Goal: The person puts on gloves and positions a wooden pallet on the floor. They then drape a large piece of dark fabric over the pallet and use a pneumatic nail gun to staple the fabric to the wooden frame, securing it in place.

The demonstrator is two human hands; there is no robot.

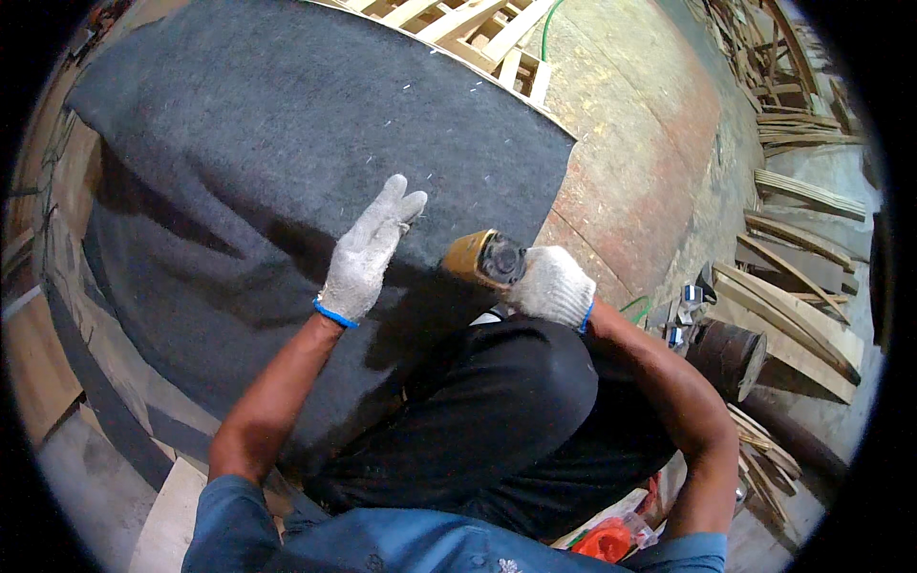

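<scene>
A sheet of dark grey felt-like fabric point(287, 105) spreads before me, with several small pale staples scattered over it. Its near left part sags in folds. On the fabric rests my gloved left hand point(365, 253), fingers stretched out. My gloved right hand point(554, 286) is wrapped round a yellow staple gun with a black round cap point(485, 258), just above the fabric near my knee. The tool's nose and its handle are hidden, so I cannot tell whether it touches the fabric.
Pale wooden slats point(478, 33) show past the fabric's far edge, near a green hose point(547, 38). Worn boards point(621, 124) lie to the right. Beyond them are curved wood strips point(807, 196) and a dark brown cylinder point(731, 358). A red-orange plastic bag point(607, 540) sits beside me.
</scene>
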